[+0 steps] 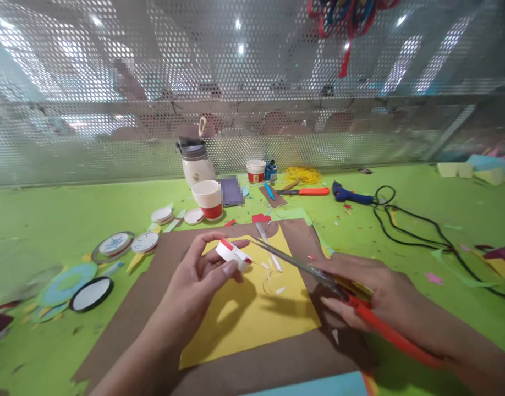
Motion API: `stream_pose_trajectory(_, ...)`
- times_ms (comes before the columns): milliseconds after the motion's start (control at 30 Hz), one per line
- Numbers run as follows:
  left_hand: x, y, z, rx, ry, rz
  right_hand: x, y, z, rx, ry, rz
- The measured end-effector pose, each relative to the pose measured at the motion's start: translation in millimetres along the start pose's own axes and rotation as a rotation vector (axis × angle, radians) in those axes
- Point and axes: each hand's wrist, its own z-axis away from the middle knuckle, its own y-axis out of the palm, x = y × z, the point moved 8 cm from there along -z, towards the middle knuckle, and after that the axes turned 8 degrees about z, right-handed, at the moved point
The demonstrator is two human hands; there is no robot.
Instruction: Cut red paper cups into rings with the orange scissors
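Between the thumb and fingers of my left hand (pixel 207 267) is a small white paper cup piece (pixel 232 254) with red parts on its edge. My right hand (pixel 372 280) grips a pair of scissors (pixel 294 264) with orange-red handles. Their metal blades point left, and the tips end just beside the cup piece; whether they touch it I cannot tell. Both hands are above a yellow sheet of paper (pixel 252 324), which lies on brown cardboard (pixel 129 313). A clear glue stick (pixel 269 247) and white scraps rest on the yellow sheet.
Behind the cardboard stand a red-and-white paper cup (pixel 209 201) and a white bottle (pixel 197 165). An orange-handled knife (pixel 312 191) lies farther back. A blue glue gun (pixel 353 195) with a black cord is at right. Round white discs (pixel 145 242) lie at left.
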Motion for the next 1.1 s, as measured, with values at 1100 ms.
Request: stream_pose_trajectory(1100, -12, -0.8, 2, -0.006, 0.235, -0.155, 18, -3, 8, -0.232, -0.143, 0.415)
